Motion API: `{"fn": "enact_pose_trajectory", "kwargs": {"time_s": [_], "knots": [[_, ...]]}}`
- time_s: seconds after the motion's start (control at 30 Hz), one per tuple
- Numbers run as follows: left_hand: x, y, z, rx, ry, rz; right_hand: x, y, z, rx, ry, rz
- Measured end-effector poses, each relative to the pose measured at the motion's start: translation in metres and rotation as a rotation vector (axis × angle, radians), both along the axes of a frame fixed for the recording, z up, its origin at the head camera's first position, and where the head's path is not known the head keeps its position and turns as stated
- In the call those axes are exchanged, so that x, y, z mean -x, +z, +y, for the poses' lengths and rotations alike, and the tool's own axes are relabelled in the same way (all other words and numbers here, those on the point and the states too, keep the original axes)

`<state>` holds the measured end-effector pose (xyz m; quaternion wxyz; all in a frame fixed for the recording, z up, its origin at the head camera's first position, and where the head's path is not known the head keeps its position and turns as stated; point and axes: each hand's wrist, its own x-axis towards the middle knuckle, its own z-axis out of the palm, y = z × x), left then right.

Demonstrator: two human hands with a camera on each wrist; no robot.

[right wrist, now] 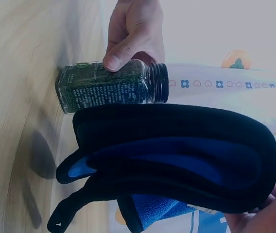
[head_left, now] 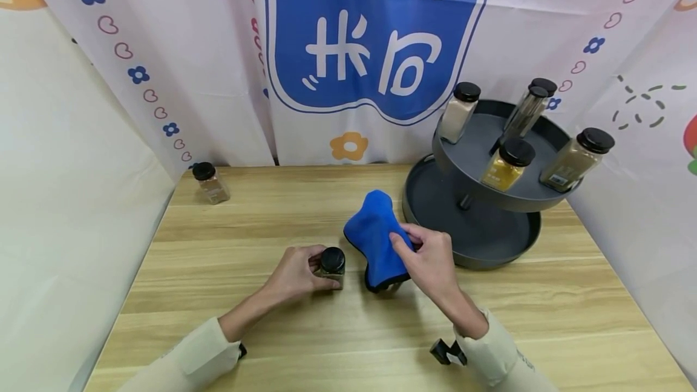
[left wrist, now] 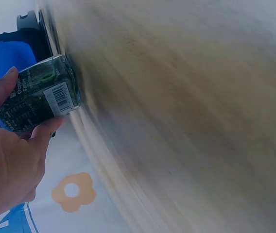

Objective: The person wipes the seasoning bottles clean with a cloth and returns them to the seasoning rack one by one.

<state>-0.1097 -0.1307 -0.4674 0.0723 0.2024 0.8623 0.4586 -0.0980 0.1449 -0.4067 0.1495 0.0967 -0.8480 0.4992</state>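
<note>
**Left hand (head_left: 296, 271) grips a square clear-glass jar of green flakes with a black lid (head_left: 333, 264); right hand (head_left: 435, 259) pinches a blue cloth with black edging (head_left: 377, 238)**

Thumb and fingers of the left hand clasp the jar's sides, holding it upright near the middle of the pale wooden table (head_left: 327, 349). Just right of it hangs the cloth, its upper side under the right thumb. Far left stands a black-lidded glass jar of brown powder (head_left: 212, 186). Far right, a dark grey two-tier round rack (head_left: 503, 235) carries black-lidded spice jars (head_left: 502, 173) on its upper tier.
</note>
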Motion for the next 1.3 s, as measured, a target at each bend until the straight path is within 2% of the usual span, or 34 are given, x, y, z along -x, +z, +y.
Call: {"fn": "enact_pose_trajectory", "kwargs": {"time_s": [0.27,0.33,0.4,0.6,0.73,0.9,1.3], "knots": [[0.000,-0.002,0.000,0.038,-0.031,0.052,0.000,-0.001,0.001,-0.003,-0.008,0.003],[-0.002,-0.002,0.001,0.054,-0.020,0.067,0.000,-0.001,0.001,-0.005,-0.009,0.004],[-0.005,-0.002,0.004,0.074,0.023,0.076,0.000,-0.002,0.000,-0.003,-0.008,0.003],[-0.017,-0.001,0.012,0.148,0.202,0.047,-0.002,-0.002,-0.001,0.002,-0.006,0.005],[-0.022,-0.001,0.014,0.120,0.252,0.022,-0.002,-0.003,-0.001,0.004,-0.004,0.010],[-0.024,-0.001,0.016,0.085,0.258,-0.006,-0.002,-0.004,-0.001,0.005,0.003,0.013],[-0.026,-0.002,0.024,0.068,0.232,0.011,-0.002,-0.006,-0.003,0.003,0.011,0.004]]}}
